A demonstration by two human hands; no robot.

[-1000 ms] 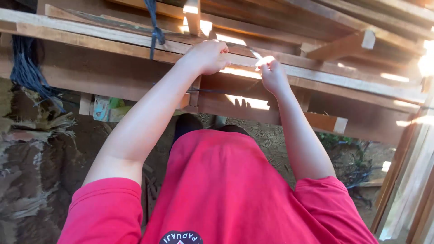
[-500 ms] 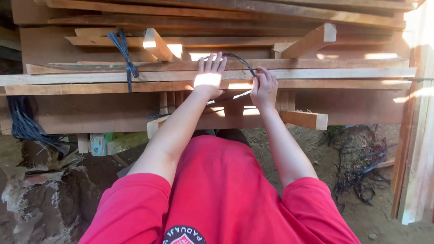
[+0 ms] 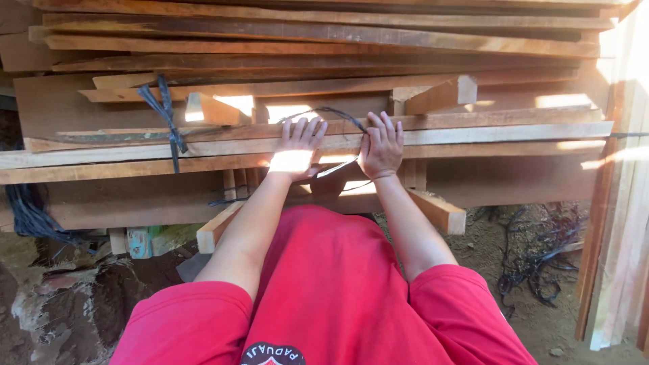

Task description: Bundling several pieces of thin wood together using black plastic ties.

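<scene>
A stack of long wooden planks (image 3: 473, 135) lies across in front of me. My left hand (image 3: 295, 150) rests flat on the plank edges with its fingers spread. Close beside it, my right hand (image 3: 381, 147) presses on the same planks. A thin dark strap (image 3: 338, 111) loops over the planks between the two hands, passing along my right hand's fingers; whether they pinch it cannot be told. Sunlight falls on my left hand.
A dark strap knot (image 3: 165, 111) binds the planks to the left. Short wooden cross pieces (image 3: 436, 211) stick out under the stack. Tangled dark straps (image 3: 534, 270) lie on the dirt at right. Upright boards (image 3: 618, 223) stand at the right edge.
The stack now sits lower in view. My left hand opened from a fist and lies flat on the planks. My right hand came down beside it with the strap loop.
</scene>
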